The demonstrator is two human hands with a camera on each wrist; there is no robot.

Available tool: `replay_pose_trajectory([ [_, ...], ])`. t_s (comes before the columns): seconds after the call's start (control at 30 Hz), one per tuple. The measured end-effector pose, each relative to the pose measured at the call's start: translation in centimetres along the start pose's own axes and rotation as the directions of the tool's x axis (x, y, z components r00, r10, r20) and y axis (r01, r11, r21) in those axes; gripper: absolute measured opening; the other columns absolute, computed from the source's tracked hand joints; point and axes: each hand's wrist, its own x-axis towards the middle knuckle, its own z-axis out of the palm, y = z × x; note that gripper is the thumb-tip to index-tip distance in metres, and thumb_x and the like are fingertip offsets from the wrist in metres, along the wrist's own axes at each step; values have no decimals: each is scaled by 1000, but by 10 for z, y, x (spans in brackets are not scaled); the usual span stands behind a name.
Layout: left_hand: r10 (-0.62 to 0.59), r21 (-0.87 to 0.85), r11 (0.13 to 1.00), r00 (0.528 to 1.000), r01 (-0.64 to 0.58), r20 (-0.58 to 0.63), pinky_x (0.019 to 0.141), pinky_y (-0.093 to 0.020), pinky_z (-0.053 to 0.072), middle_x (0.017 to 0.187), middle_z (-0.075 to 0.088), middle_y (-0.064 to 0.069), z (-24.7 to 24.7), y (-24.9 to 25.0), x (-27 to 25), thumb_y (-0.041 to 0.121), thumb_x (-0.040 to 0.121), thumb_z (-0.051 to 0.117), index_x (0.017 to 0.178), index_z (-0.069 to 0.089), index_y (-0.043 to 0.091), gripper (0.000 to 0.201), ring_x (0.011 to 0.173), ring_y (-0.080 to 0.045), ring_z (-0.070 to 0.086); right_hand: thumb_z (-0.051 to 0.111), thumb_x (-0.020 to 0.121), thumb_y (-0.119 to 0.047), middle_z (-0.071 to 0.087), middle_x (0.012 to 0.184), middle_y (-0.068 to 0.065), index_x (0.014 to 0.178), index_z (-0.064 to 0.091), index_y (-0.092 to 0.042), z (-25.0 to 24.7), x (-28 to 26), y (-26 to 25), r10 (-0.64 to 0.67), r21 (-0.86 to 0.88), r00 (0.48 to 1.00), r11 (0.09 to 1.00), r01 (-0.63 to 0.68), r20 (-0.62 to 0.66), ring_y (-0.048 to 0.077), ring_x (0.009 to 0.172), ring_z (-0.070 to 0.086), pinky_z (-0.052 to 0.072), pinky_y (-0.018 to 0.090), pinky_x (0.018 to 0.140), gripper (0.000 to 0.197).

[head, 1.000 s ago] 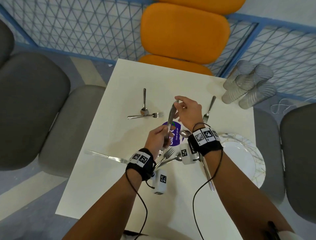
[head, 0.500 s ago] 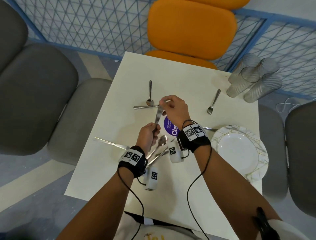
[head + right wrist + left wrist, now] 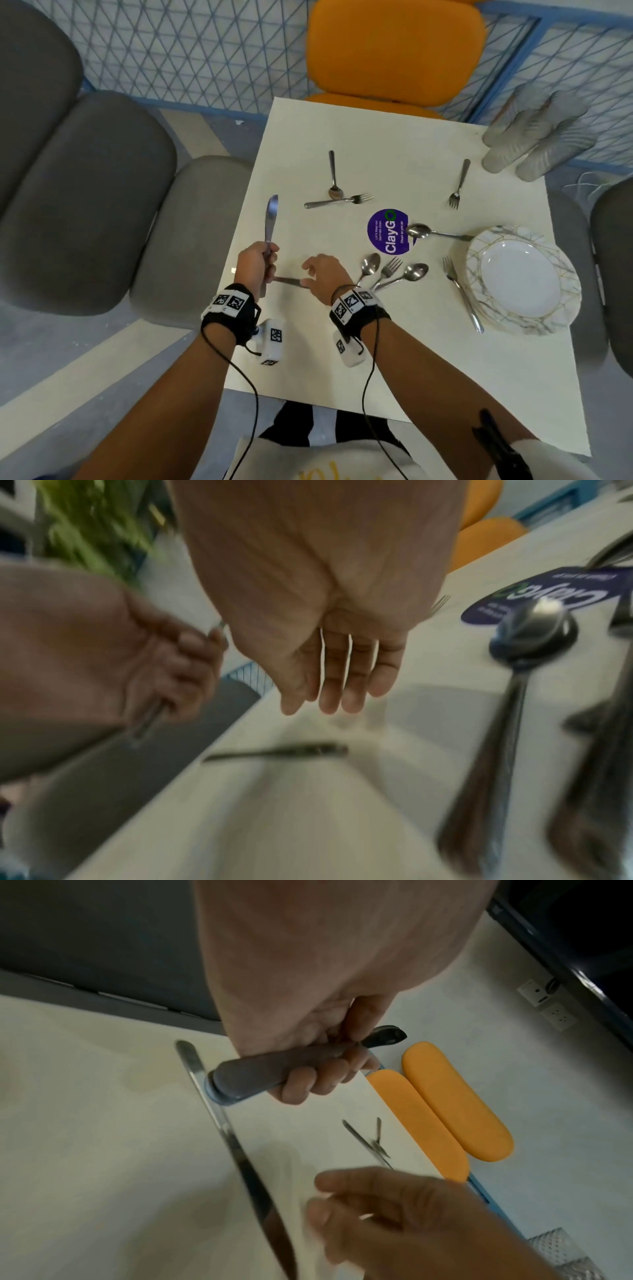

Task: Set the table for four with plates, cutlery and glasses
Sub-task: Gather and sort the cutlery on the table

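Cutlery lies scattered over the white table (image 3: pixel 394 359); the left hand (image 3: pixel 255 263), at about 9 o'clock from the purple sticker (image 3: pixel 388 232), has its fingers clenched round the handle of a knife (image 3: pixel 270 228), blade pointing up toward 12 o'clock, clear of the tabletop; the left wrist view shows the same fist wrapped round the handle (image 3: pixel 267 1073); a second knife (image 3: pixel 286 281) lies flat on the table just below that hand, running toward 3 o'clock, its far end at the fingertips of the right hand (image 3: pixel 323 275); the right hand's fingers are straight and released, holding nothing, as the right wrist view shows (image 3: pixel 329 674); whether they touch the lying knife I cannot tell; at 12 o'clock from the sticker a spoon (image 3: pixel 334 176) and a fork (image 3: pixel 339 201) cross each other; a lone fork (image 3: pixel 459 185) lies toward 1 o'clock; a spoon (image 3: pixel 435 233) lies at 3 o'clock, its bowl beside the sticker; at 6 o'clock two spoons and a fork (image 3: pixel 388 270) sit bunched together; the stack of plates (image 3: pixel 520 279) rests at 4 o'clock, another fork (image 3: pixel 462 294) along its near-left rim; the glasses (image 3: pixel 537 137) cluster at 2 o'clock by the table's corner.
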Motion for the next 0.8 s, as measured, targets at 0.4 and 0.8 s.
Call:
replay_pose_trajectory([
  [0.4,3,151,989,1000,-4,4,43,-27,26,63,49,0,-43,-2,21,13,100,40,86,63,10,27,45,-15,36,62,93,-14,50,123,11,119,57,-6,35,-1,-8,71,-289,996,954,-81,-44,28,114,47,49,41,92,27],
  [0.8,142,266,943,965,-199,219,62,-35,50,65,55,-5,-6,14,17,8,103,39,89,64,8,28,59,-27,63,68,92,-19,73,90,-2,95,73,-15,-72,-33,-10,73,342,947,939,41,-314,13,80,66,53,20,74,7],
])
